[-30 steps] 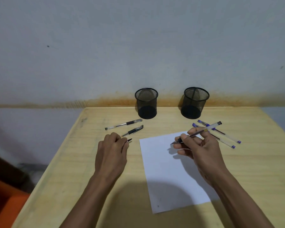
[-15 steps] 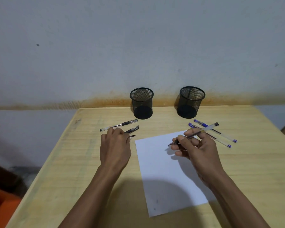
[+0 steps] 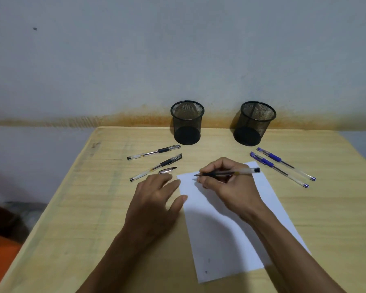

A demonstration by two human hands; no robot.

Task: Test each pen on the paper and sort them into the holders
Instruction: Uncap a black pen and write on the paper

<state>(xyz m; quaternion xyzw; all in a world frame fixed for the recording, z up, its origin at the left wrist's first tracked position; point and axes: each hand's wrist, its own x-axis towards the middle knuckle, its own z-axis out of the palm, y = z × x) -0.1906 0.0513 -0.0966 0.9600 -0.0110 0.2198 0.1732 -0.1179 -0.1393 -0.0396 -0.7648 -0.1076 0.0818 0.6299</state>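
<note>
head | right hand point(image 3: 230, 185) grips pen point(image 3: 228, 172), tip on paper point(image 3: 226, 229) | left hand point(image 3: 154, 199) flat, fingers straight

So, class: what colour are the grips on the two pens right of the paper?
Blue, seen in the head view.

Your right hand point(image 3: 230, 182) grips a pen point(image 3: 228, 172), its tip at the paper point(image 3: 220, 229) near the top left corner. Your left hand point(image 3: 154, 199) lies flat on the worktop point(image 3: 82, 208), fingers at the paper's edge, a cap point(image 3: 167, 170) just beyond. Two black pens point(image 3: 154, 152) lie left, two blue pens point(image 3: 283, 166) right, before two mesh holders point(image 3: 187, 123)
</note>
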